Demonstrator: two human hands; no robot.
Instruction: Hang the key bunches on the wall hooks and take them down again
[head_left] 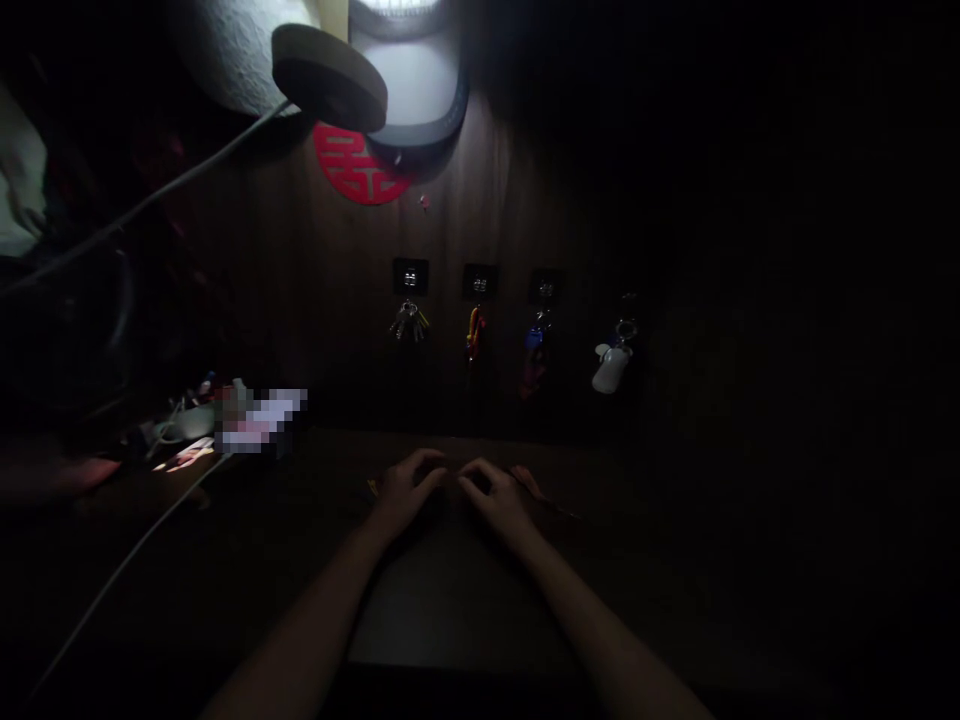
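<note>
In a dim interior, a pale cable [150, 200] runs across the far left, above a cluttered group of small objects [199, 422] and a blurred-out bright patch [262, 420] on the dark worktop [435, 620]. A second white cable [127, 560] trails from there toward the lower left corner. Farther right, a round disc [330, 75] hangs at the top, partly covering a red cut-out emblem [364, 175] on the wood panel [277, 250].

A small yellow item [372, 487] shows just beside the outer edge of the person's left hand [407, 490], which is half curled, thumb slightly apart from forefinger. Above it on the panel hangs a bunch of keys [409, 322], then a yellow-and-red cord [474, 333].

The right hand [496, 495] mirrors the left, bent at the knuckles, fingertips near but apart from the other's. A brownish-orange strip [527, 481] lies just beyond it on the worktop. Darkness hides whether either of the hands grips anything. At right hang a blue key holder [536, 338] and a white fob [610, 370].
</note>
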